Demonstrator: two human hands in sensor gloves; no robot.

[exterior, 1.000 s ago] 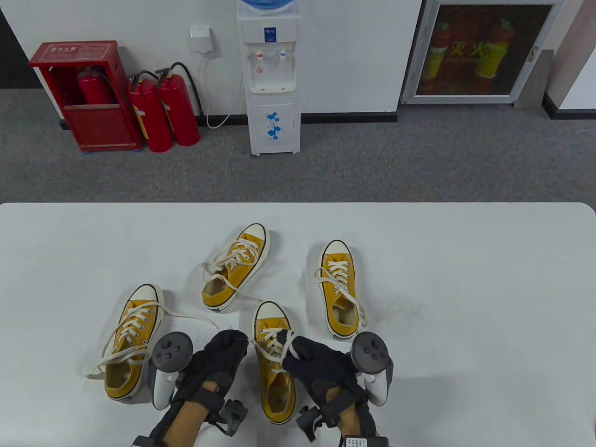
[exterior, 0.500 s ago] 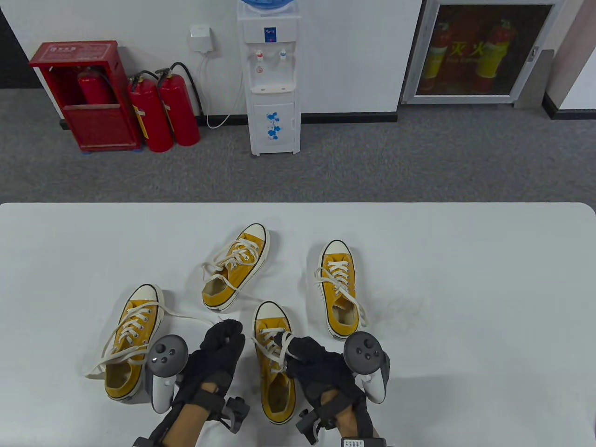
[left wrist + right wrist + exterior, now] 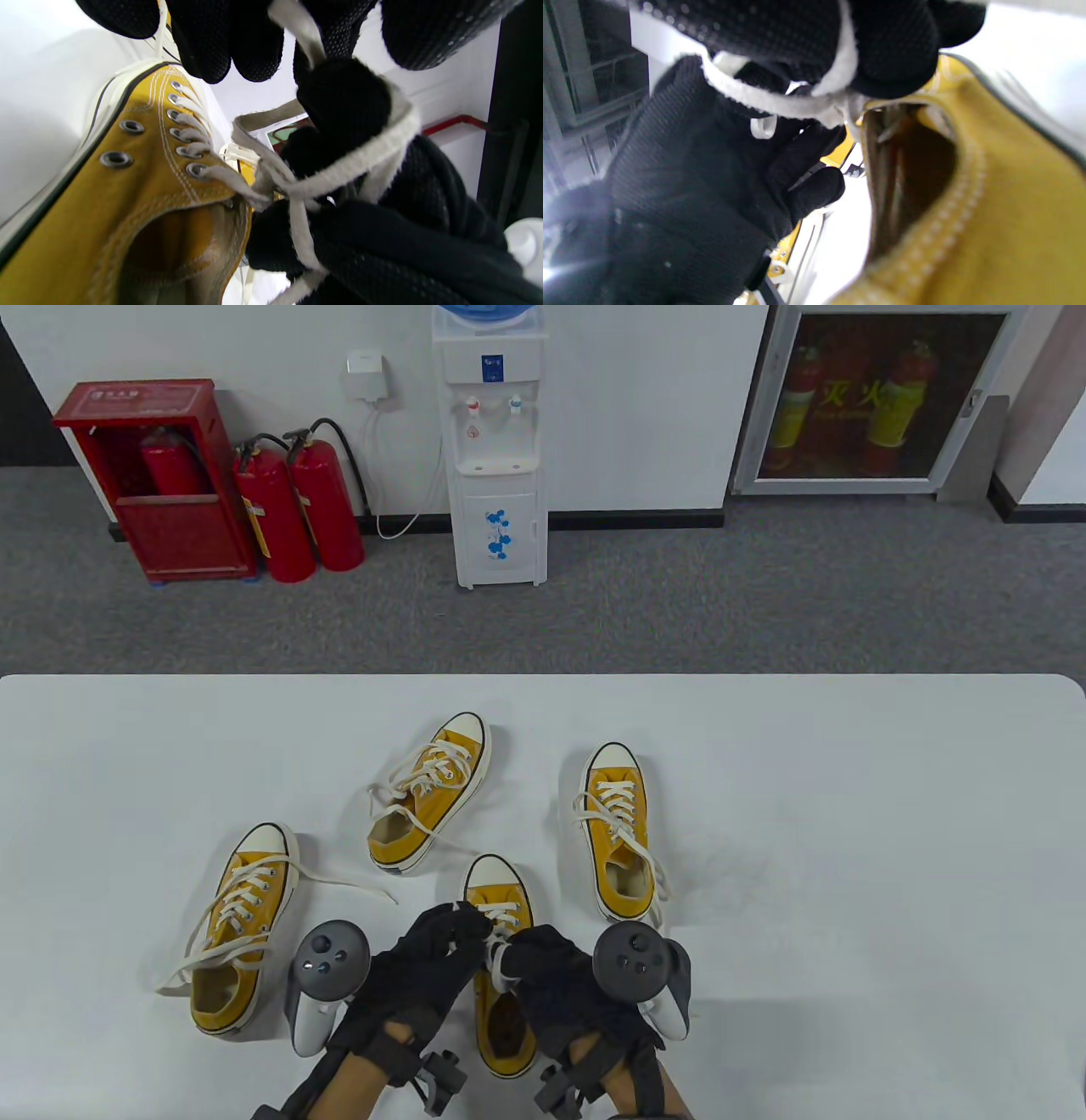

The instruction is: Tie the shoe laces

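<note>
Several yellow canvas shoes with white laces lie on the white table. The near middle shoe sits between my hands. My left hand pinches one end of its white lace above the tongue. My right hand holds the other lace end, which wraps over a finger. Both hands meet over the shoe's opening. In the left wrist view the laces cross in a loose knot at the top eyelets.
A shoe with loose laces lies at the left, another behind, and a shoe at the right. Beyond the table's far edge stand a water dispenser and red fire extinguishers.
My left hand has moved right and in over the middle shoe. My right hand has shifted left. The two hands now touch above the laces.
</note>
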